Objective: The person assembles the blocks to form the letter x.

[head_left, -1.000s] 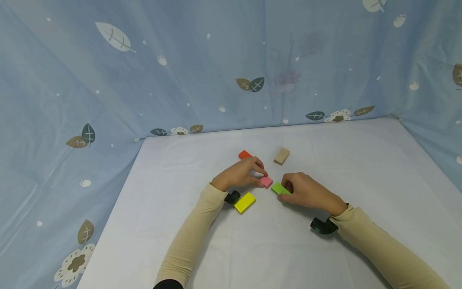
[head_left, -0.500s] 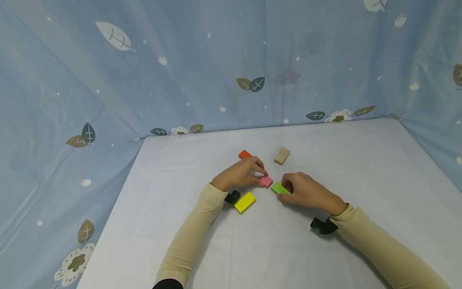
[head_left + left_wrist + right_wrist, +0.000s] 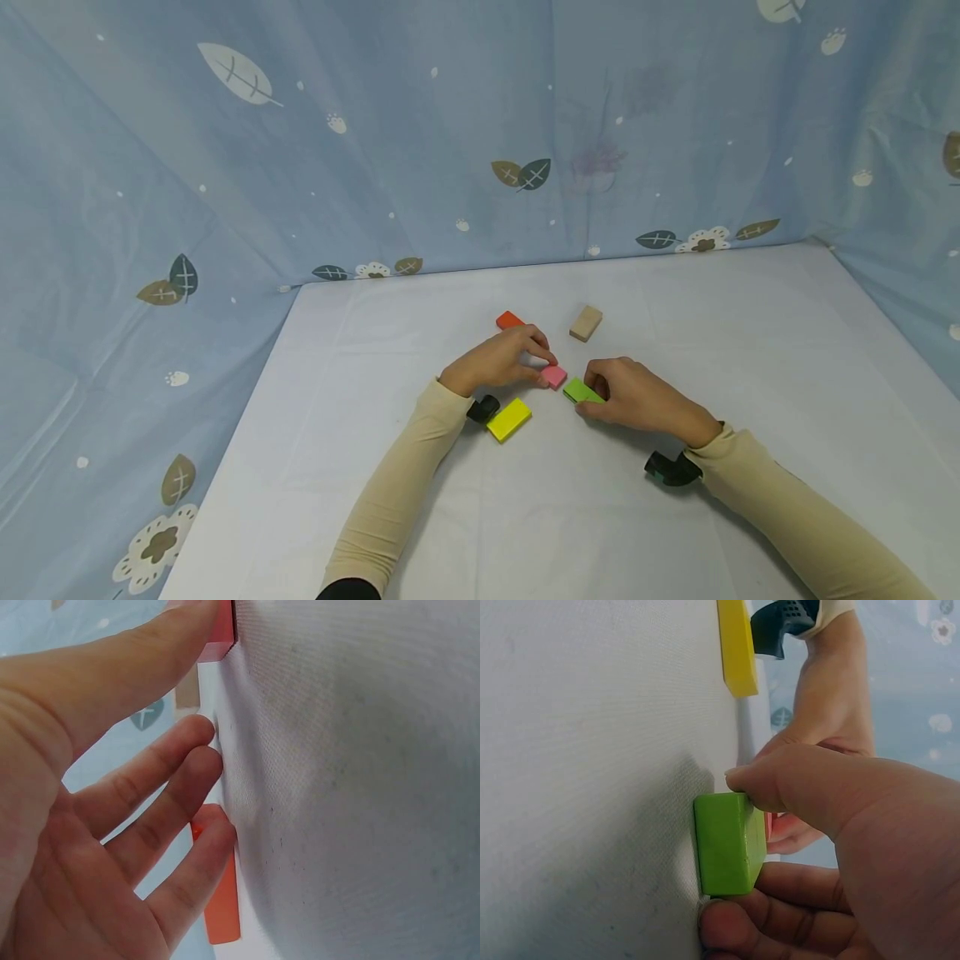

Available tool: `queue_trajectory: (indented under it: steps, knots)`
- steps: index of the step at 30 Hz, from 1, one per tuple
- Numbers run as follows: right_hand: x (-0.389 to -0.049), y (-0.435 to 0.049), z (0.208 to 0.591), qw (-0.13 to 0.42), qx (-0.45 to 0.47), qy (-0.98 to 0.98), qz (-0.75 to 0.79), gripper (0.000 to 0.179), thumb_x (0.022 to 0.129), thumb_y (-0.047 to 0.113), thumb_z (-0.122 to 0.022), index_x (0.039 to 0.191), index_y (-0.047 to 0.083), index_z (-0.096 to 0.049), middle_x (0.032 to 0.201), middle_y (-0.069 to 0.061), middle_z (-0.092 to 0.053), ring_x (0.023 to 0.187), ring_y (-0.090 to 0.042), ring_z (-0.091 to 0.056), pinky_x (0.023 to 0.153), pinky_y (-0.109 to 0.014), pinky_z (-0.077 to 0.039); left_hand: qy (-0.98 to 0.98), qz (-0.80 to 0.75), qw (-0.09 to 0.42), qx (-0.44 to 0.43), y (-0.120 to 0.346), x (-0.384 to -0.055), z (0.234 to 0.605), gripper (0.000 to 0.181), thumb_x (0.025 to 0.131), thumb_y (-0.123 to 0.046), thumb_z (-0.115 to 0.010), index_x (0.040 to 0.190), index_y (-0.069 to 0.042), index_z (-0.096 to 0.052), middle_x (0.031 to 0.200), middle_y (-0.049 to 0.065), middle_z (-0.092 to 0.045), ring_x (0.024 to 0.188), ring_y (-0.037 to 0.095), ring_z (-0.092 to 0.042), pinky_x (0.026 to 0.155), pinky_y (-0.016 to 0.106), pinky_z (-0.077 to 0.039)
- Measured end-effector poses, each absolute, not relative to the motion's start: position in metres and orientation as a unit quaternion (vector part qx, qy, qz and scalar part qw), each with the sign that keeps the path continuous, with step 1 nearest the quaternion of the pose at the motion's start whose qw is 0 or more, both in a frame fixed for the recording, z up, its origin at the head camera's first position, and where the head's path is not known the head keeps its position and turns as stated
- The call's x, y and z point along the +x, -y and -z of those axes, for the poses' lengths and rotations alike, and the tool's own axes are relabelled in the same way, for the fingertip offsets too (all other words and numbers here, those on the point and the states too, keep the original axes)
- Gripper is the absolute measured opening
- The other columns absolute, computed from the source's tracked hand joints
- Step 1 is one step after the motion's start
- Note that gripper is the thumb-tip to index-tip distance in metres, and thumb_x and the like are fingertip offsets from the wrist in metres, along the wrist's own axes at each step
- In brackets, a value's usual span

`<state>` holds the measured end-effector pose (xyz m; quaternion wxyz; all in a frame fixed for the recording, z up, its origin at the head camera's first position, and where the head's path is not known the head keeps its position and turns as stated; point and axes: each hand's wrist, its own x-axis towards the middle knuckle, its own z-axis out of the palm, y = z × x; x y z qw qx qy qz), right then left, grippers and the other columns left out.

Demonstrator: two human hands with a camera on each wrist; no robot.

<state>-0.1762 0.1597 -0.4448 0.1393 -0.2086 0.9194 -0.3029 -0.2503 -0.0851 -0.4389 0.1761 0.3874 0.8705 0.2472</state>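
Observation:
In the head view my left hand (image 3: 498,360) pinches a pink block (image 3: 555,377) between thumb and fingers on the white table. The left wrist view shows the thumb on that block's side, with the other fingers spread along the cloth. My right hand (image 3: 637,393) grips a small green block (image 3: 581,391), thumb on one side and fingers on the other. In the right wrist view the green block (image 3: 724,844) lies flat on the cloth. A short gap separates the pink and green blocks in the head view.
Near my left wrist lies a yellow block (image 3: 509,420). An orange-red block (image 3: 508,320), partly hidden behind my left hand, and a bare wooden block (image 3: 586,323) lie farther back. A blue patterned curtain (image 3: 420,150) hangs behind the white table (image 3: 570,517).

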Motion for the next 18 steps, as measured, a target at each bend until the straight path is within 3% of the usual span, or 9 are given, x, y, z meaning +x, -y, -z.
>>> queue_trajectory:
  steps: [18]
  knots:
    - [-0.1762, -0.1588, 0.4445, 0.137, -0.207, -0.92, 0.303, 0.022, 0.086, 0.024, -0.082, 0.091, 0.008, -0.068, 0.069, 0.003, -0.059, 0.062, -0.01, -0.052, 0.056, -0.024, -0.044, -0.871, -0.25, 0.181, 0.383, 0.0855, -0.2489, 0.436, 0.034, 0.092, -0.025, -0.08, 0.122, -0.011, -0.077, 0.132, 0.009, -0.061, 0.123, 0.024, -0.056, 0.111, 0.038, -0.049]
